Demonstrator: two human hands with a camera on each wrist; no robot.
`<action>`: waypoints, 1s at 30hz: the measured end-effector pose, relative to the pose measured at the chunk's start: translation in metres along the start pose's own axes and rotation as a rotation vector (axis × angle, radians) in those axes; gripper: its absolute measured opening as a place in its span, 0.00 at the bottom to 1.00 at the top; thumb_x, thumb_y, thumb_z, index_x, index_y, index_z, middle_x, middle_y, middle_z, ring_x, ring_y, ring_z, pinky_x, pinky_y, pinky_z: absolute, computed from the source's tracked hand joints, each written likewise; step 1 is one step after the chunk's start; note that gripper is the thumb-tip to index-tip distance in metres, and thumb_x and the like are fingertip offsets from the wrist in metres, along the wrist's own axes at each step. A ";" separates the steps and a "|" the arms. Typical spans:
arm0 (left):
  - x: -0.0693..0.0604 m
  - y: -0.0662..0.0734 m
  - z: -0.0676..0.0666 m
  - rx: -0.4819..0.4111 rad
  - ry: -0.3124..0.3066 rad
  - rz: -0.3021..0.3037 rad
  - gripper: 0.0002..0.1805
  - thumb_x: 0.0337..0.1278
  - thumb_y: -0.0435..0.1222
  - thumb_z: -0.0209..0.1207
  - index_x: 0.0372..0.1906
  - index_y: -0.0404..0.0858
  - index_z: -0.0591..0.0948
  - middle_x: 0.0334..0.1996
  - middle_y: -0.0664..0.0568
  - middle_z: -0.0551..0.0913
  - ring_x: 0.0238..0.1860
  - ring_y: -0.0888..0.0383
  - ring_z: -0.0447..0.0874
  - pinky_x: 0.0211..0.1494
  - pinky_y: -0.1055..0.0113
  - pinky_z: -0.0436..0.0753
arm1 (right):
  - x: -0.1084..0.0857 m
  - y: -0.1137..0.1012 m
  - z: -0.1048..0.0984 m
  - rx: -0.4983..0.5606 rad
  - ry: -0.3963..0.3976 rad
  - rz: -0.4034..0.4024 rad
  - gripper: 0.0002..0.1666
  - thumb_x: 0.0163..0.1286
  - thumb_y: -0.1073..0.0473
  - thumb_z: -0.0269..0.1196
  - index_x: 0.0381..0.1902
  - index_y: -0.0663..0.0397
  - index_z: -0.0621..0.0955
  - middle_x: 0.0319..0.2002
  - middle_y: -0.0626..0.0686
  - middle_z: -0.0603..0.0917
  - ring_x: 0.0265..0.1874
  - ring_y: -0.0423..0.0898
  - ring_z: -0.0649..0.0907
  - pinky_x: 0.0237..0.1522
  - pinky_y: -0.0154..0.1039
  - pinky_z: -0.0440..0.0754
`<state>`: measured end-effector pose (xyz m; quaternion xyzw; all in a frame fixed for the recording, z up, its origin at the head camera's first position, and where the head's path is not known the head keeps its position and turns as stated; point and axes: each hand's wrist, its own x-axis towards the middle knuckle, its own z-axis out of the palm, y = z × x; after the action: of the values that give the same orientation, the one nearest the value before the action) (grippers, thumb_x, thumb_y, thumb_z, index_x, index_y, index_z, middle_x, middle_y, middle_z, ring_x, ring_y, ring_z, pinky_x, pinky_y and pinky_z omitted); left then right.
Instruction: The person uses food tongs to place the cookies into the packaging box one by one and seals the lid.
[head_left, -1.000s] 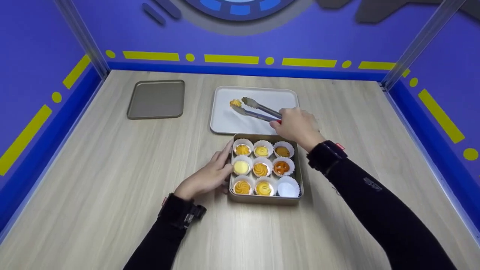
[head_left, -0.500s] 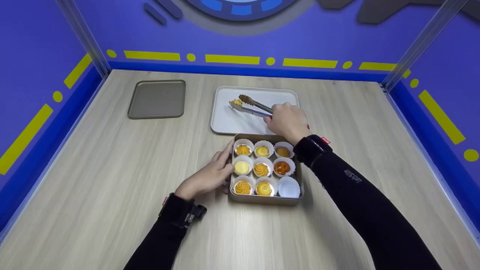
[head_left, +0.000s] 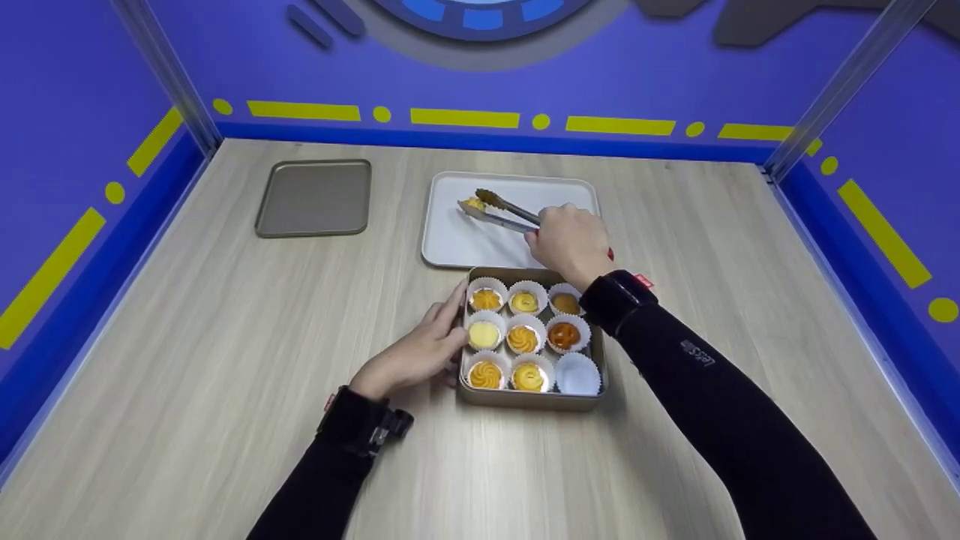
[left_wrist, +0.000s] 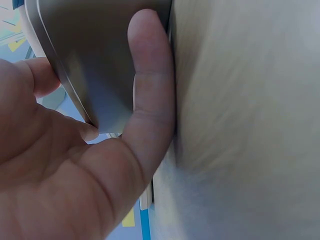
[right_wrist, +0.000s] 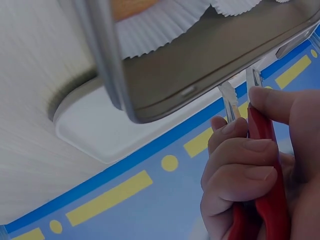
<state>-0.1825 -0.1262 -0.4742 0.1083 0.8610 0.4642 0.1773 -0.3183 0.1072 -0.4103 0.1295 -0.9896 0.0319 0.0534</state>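
Note:
My right hand (head_left: pixel 574 244) grips a pair of metal tongs (head_left: pixel 506 219) above the white tray. In the right wrist view its fingers curl round the red tong handles (right_wrist: pixel 260 130). A small golden piped cookie (head_left: pixel 475 203) lies between the tong tips; I cannot tell whether both touch it. My left hand (head_left: pixel 416 352) rests along the left wall of a square tin (head_left: pixel 532 403), its fingers fairly straight against the metal in the left wrist view. The tin holds rows of white paper cups with cookies, such as a swirl cookie (head_left: pixel 523 339); the front right cup (head_left: pixel 577 375) is empty.
The white tray (head_left: pixel 442 244) lies just behind the tin. A flat bronze-coloured lid or tray (head_left: pixel 313 199) lies at the back left of the wooden table (head_left: pixel 225 360). Blue panels (head_left: pixel 480 139) bound the table at the back and sides.
My right hand has moved a little left with the tongs, and their tips have come closer together around the cookie. The left hand and the tin have stayed in place.

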 end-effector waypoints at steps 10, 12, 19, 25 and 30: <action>0.000 0.001 -0.001 0.010 -0.004 -0.003 0.45 0.78 0.45 0.47 0.87 0.62 0.36 0.82 0.40 0.56 0.65 0.40 0.76 0.66 0.48 0.81 | -0.001 0.001 0.006 -0.037 0.049 -0.061 0.22 0.76 0.48 0.63 0.34 0.63 0.86 0.28 0.61 0.86 0.28 0.62 0.87 0.30 0.61 0.87; -0.001 0.002 -0.001 0.009 -0.006 -0.010 0.44 0.78 0.45 0.47 0.87 0.63 0.36 0.82 0.40 0.56 0.63 0.41 0.77 0.64 0.50 0.83 | -0.001 0.003 0.007 -0.032 0.053 -0.066 0.22 0.76 0.48 0.63 0.34 0.63 0.86 0.28 0.61 0.86 0.28 0.62 0.87 0.30 0.61 0.87; 0.000 0.002 0.000 -0.012 -0.015 -0.018 0.45 0.79 0.45 0.47 0.87 0.65 0.35 0.81 0.40 0.56 0.47 0.46 0.82 0.47 0.58 0.88 | -0.003 0.015 0.009 0.002 0.074 -0.075 0.21 0.76 0.48 0.64 0.35 0.63 0.86 0.27 0.61 0.85 0.26 0.61 0.85 0.30 0.61 0.87; 0.000 0.001 0.001 -0.016 -0.016 -0.012 0.45 0.79 0.44 0.47 0.87 0.65 0.34 0.79 0.38 0.59 0.44 0.49 0.82 0.45 0.60 0.87 | -0.007 0.030 0.006 0.026 0.069 -0.068 0.21 0.76 0.47 0.64 0.36 0.61 0.85 0.29 0.61 0.86 0.26 0.60 0.84 0.30 0.61 0.86; 0.000 0.001 0.000 -0.031 -0.017 -0.010 0.45 0.79 0.44 0.47 0.87 0.64 0.35 0.80 0.39 0.58 0.46 0.45 0.84 0.43 0.56 0.90 | -0.016 0.046 -0.001 0.058 0.058 -0.070 0.20 0.77 0.46 0.63 0.38 0.59 0.85 0.27 0.57 0.83 0.26 0.57 0.82 0.29 0.57 0.83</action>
<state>-0.1821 -0.1256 -0.4740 0.1051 0.8528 0.4755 0.1888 -0.3152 0.1559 -0.4132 0.1645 -0.9812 0.0624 0.0796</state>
